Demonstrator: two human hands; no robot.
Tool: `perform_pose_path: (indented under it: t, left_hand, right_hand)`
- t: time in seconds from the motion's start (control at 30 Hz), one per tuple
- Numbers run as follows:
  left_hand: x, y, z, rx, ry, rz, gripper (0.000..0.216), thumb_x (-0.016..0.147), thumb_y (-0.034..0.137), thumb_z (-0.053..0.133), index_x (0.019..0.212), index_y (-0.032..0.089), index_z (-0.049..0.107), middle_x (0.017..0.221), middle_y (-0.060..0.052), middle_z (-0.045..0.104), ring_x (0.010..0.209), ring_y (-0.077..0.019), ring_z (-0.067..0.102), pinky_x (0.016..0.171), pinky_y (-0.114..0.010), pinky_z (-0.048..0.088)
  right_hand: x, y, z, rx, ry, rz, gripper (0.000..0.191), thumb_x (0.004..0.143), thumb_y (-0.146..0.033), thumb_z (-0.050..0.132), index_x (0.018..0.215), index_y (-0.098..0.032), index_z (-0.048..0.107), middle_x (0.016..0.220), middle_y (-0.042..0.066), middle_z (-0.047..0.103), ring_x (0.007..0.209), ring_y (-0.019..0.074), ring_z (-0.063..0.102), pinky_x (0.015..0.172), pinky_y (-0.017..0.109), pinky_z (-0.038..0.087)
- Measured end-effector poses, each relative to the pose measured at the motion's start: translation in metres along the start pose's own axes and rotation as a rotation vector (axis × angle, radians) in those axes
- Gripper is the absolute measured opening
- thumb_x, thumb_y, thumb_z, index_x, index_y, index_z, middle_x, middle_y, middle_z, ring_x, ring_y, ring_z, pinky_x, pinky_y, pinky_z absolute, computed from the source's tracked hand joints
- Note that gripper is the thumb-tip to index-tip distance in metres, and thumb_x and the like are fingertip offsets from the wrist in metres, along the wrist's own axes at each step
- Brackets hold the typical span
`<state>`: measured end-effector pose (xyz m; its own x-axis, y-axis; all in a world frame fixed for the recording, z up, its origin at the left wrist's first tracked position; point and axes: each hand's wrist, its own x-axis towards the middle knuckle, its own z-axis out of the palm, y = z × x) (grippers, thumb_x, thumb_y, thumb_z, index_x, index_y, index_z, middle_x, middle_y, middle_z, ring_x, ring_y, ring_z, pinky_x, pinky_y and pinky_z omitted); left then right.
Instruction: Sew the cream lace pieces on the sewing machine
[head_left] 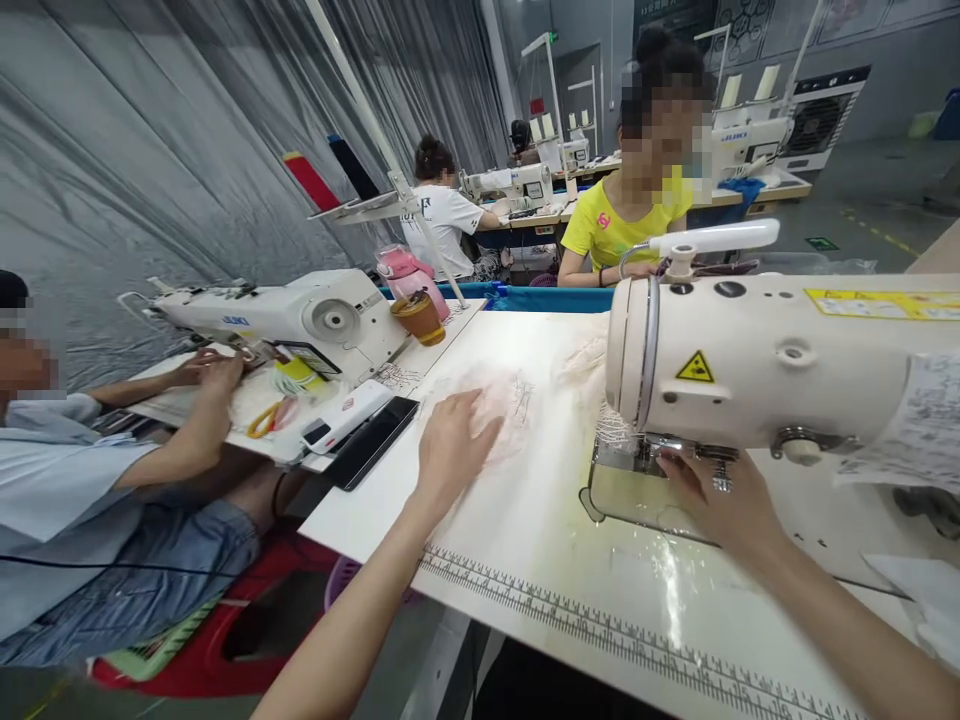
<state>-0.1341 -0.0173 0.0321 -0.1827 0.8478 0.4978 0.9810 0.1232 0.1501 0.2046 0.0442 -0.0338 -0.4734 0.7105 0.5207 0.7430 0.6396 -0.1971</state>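
My left hand point(451, 443) lies flat with fingers stretched out on a thin pale lace fabric point(504, 397) spread over the white table point(540, 540). My right hand point(720, 500) rests under the head of the white sewing machine point(757, 360), by the needle plate point(630, 492); its fingertips are hidden against the machine's foot. More lace bunches beside the machine's left end.
A black phone point(373, 440) and a white device point(343, 416) lie at the table's left edge. A pink bottle point(409, 275) and a brown cup point(418, 318) stand at the back. A person on the left works at another sewing machine point(285, 315). Other workers sit behind.
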Motion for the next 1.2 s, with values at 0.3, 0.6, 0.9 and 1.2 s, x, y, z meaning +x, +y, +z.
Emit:
perform_pose_path:
  t: [0.3, 0.6, 0.9, 1.2]
  left_hand:
    - [0.009, -0.014, -0.006, 0.003, -0.034, -0.049, 0.027, 0.086, 0.042, 0.05, 0.095, 0.022, 0.066, 0.099, -0.006, 0.07, 0.092, -0.0266, 0.063, 0.074, -0.038, 0.049]
    - [-0.013, -0.022, -0.015, -0.06, 0.026, -0.021, 0.022, 0.088, 0.03, 0.044, 0.1, 0.02, 0.059, 0.107, -0.008, 0.066, 0.102, -0.0242, 0.06, 0.088, -0.04, 0.047]
    - [-0.023, -0.037, -0.04, -0.13, -0.22, 0.287, 0.028, 0.079, 0.025, 0.052, 0.104, 0.027, 0.065, 0.134, -0.004, 0.055, 0.126, -0.0246, 0.047, 0.104, -0.044, 0.039]
    - [-0.002, -0.04, -0.026, -0.203, 0.109, 0.03, 0.023, 0.09, 0.034, 0.046, 0.082, 0.02, 0.061, 0.094, -0.006, 0.069, 0.085, -0.019, 0.064, 0.072, -0.033, 0.051]
  right_hand:
    - [0.009, -0.013, -0.007, 0.011, 0.078, 0.105, 0.045, 0.093, -0.05, 0.034, 0.086, -0.025, 0.072, 0.069, 0.008, 0.067, 0.062, 0.0236, 0.059, 0.072, 0.044, 0.048]
    - [0.009, -0.012, -0.011, -0.003, 0.034, 0.067, 0.041, 0.094, -0.043, 0.036, 0.09, -0.024, 0.072, 0.077, 0.007, 0.072, 0.072, 0.024, 0.062, 0.068, 0.039, 0.046]
    - [0.008, -0.014, -0.017, 0.045, -0.005, 0.07, 0.042, 0.094, -0.048, 0.037, 0.095, -0.024, 0.07, 0.073, 0.005, 0.071, 0.071, 0.0219, 0.063, 0.072, 0.036, 0.044]
    - [0.011, -0.015, -0.018, -0.019, 0.029, 0.043, 0.043, 0.094, -0.046, 0.035, 0.092, -0.024, 0.071, 0.064, 0.003, 0.069, 0.058, 0.0189, 0.059, 0.067, 0.034, 0.043]
